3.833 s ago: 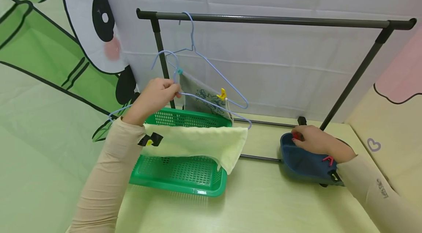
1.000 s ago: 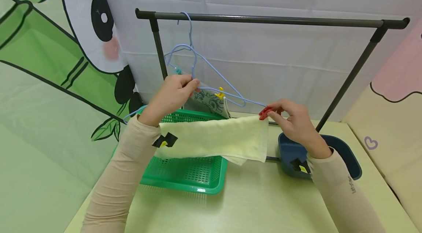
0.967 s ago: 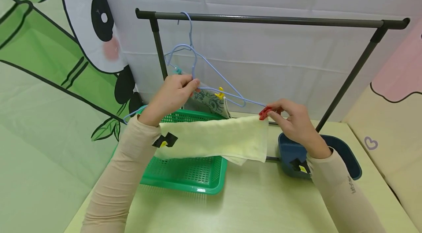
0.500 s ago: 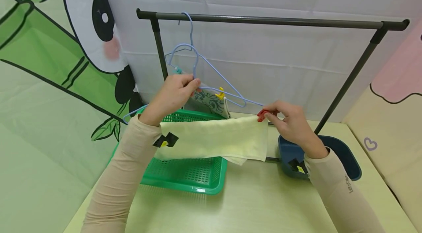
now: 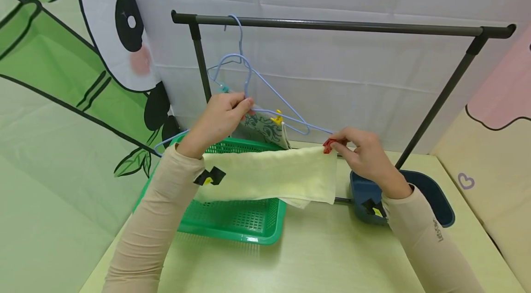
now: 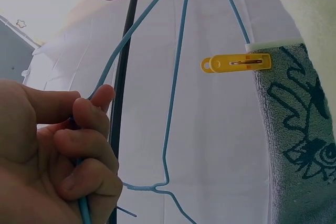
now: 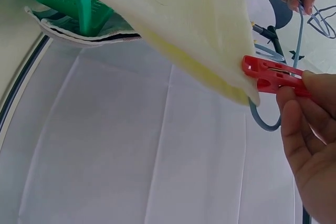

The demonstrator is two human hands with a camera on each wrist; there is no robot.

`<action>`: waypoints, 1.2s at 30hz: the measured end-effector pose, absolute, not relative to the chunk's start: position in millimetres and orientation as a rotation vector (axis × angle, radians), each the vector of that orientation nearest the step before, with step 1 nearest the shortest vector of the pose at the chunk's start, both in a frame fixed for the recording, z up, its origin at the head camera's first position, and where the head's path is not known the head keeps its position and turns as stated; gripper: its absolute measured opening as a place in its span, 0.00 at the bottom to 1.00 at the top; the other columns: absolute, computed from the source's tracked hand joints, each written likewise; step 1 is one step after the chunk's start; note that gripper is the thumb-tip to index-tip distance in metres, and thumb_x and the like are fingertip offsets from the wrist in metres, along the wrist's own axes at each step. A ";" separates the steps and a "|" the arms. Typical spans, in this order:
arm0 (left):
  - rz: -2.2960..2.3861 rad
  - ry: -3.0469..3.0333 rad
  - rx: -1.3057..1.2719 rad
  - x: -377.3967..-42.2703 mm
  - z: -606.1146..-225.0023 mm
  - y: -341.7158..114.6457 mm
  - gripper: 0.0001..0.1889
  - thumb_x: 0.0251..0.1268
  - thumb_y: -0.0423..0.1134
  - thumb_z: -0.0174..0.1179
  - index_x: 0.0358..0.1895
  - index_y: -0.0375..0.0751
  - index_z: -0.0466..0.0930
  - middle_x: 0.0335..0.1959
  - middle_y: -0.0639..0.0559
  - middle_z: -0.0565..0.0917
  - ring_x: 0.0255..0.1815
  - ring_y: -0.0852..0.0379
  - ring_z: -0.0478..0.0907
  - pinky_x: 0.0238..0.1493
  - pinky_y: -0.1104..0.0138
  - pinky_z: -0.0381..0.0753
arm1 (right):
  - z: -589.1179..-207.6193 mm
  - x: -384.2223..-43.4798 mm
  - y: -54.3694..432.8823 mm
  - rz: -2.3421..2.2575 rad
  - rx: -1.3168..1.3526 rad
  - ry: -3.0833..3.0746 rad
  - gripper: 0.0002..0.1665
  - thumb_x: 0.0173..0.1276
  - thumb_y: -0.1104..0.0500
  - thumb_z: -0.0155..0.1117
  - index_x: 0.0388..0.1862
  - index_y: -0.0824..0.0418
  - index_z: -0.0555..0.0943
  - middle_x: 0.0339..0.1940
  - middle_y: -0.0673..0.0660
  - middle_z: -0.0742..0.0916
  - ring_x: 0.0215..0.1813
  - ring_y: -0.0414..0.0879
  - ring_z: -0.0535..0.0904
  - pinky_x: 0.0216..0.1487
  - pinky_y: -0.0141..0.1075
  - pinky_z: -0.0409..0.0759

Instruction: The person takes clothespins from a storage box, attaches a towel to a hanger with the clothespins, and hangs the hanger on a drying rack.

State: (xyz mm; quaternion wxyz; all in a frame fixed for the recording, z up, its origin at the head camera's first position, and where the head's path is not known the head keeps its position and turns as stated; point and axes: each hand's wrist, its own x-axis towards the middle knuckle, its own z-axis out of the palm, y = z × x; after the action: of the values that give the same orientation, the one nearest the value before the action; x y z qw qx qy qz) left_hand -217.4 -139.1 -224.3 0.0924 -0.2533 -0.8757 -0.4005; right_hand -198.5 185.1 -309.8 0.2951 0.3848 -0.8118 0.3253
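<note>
Left hand (image 5: 221,118) gripping hanger (image 6: 127,36), right hand (image 5: 367,157), earlier in the bin (image 5: 429,194), now pinching red clip (image 7: 264,70) at corner of yellow towel (image 5: 269,175)

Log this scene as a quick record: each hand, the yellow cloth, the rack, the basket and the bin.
Left hand: grips a blue hanger
Right hand: pinches a red clip at a corner of the yellow cloth
Yellow cloth: hangs on the gripped hanger
Rack: dark, with a second hanger hooked over its bar
Second hanger: bears a gray towel, yellow clip and teal clip
Basket: green, on the table
Bin: blue, on the table
</note>
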 end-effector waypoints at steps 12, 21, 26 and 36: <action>-1.192 -2.588 -0.765 -215.5 -224.1 -138.3 0.19 0.75 0.43 0.46 0.24 0.40 0.74 0.22 0.47 0.74 0.16 0.52 0.60 0.20 0.65 0.60 | -310.0 -198.6 183.5 0.860 1.018 -2.159 0.14 0.52 0.76 0.69 0.35 0.62 0.84 0.30 0.54 0.87 0.28 0.41 0.79 0.21 0.24 0.62; -1.189 -2.597 -0.740 -214.0 -221.3 -136.5 0.18 0.75 0.43 0.46 0.27 0.39 0.76 0.23 0.47 0.75 0.16 0.52 0.61 0.21 0.64 0.62 | -311.8 -198.3 184.7 0.795 0.991 -2.223 0.17 0.54 0.73 0.70 0.43 0.64 0.82 0.34 0.53 0.86 0.30 0.42 0.80 0.22 0.27 0.68; -1.182 -2.599 -0.748 -214.4 -221.7 -135.3 0.19 0.75 0.43 0.46 0.24 0.40 0.74 0.22 0.47 0.74 0.16 0.51 0.61 0.22 0.63 0.62 | -314.1 -199.1 186.6 0.770 0.989 -2.240 0.20 0.55 0.73 0.69 0.48 0.65 0.81 0.36 0.53 0.85 0.31 0.42 0.80 0.25 0.33 0.74; -1.197 -2.623 -0.759 -215.9 -224.0 -131.9 0.19 0.75 0.44 0.46 0.23 0.40 0.71 0.21 0.47 0.73 0.16 0.53 0.60 0.20 0.65 0.60 | -316.6 -201.8 191.2 0.772 0.988 -2.202 0.23 0.54 0.75 0.69 0.50 0.67 0.81 0.40 0.57 0.84 0.33 0.43 0.80 0.35 0.27 0.75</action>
State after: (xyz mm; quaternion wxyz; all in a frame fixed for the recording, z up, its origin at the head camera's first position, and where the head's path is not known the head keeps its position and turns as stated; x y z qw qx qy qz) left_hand -215.9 -131.9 -224.0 0.0800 -0.2539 -0.8769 -0.4003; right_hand -201.8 191.2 -316.6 0.2993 0.3720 -0.8292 0.2907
